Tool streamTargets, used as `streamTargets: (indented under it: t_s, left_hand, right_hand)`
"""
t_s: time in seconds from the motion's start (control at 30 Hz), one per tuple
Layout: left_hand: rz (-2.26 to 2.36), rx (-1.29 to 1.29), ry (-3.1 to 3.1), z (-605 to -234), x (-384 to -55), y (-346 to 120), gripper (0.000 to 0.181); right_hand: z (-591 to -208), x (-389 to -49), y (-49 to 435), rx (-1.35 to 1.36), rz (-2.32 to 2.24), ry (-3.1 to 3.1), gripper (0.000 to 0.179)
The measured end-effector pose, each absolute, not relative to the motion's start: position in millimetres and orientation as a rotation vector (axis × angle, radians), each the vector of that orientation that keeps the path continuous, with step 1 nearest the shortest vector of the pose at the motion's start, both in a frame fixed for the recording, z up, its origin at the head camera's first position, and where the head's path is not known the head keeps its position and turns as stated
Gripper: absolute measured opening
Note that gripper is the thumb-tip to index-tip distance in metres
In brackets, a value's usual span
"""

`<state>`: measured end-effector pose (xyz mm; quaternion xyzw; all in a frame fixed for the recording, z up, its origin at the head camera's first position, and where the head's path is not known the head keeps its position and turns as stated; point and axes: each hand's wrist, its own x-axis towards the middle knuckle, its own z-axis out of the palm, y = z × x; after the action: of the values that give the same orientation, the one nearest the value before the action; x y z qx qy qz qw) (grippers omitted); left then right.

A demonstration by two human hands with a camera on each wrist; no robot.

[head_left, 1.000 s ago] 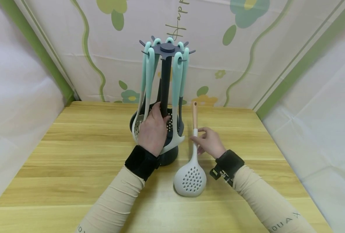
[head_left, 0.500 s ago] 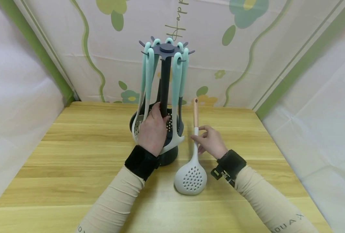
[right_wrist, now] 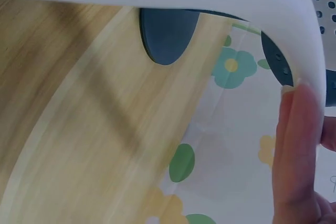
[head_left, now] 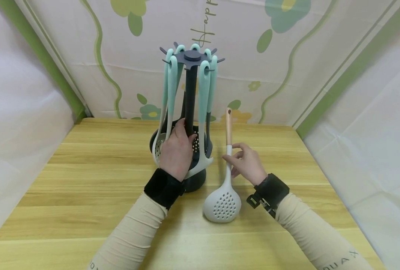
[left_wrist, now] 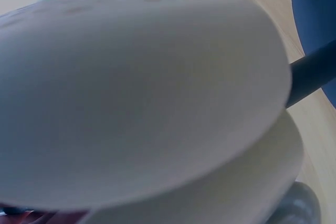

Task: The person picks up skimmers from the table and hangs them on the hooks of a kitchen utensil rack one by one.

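Note:
My left hand grips the dark upright post of a utensil rack, fingers and thumb low on the shaft. Several utensils with mint handles hang from the rack's top. To its right, my right hand pinches a pale grey skimmer at the neck, just under its wooden handle. The skimmer's perforated head points towards me and its handle away. In the right wrist view my fingers press along the skimmer's pale, curved neck. A hanging pale utensil head fills most of the left wrist view.
A wood-grain table lies beneath everything. A white curtain with flowers stands behind the rack, and plain white cloth hangs at the sides. A pale hanging spatula-like utensil is between the rack post and the skimmer.
My right hand has tilted the skimmer up and shifted it slightly right; its handle end stands higher in view and its head is farther from me. My left hand keeps its hold.

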<state>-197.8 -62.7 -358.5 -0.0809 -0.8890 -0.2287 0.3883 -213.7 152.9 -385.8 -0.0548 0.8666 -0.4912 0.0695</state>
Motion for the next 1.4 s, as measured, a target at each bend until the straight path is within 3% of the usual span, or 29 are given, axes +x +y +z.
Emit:
streamTargets:
  t_s: [1.4]
  left_hand:
    - [-0.572,-0.205,-2.236,-357.1,-195.5,-62.0,0.040]
  right_hand:
    - [-364.4,-193.8,148.5,-0.260,-1.523,2.729,0.056]
